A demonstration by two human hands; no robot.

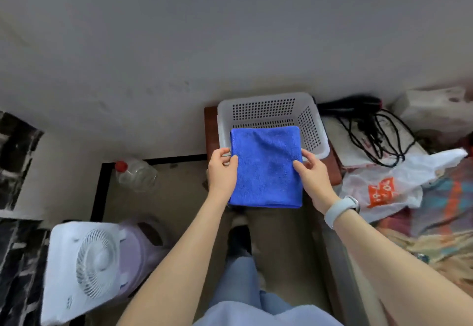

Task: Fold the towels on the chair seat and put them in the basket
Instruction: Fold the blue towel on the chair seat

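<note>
A blue towel (266,167), folded into a square, is held flat between both hands in front of a white perforated basket (311,131). Its far edge overlaps the basket's near rim. My left hand (222,169) pinches the towel's left edge, thumb on top. My right hand (311,172) pinches the right edge, a pale band on its wrist. The basket sits on a reddish-brown seat (211,131) against the wall. What lies inside the basket under the towel is hidden.
A white fan (84,267) rests on a lilac stool at lower left. A clear plastic bottle (135,174) with a red cap lies on the floor. Black cables (371,133), a white plastic bag (384,187) and patterned bedding lie to the right.
</note>
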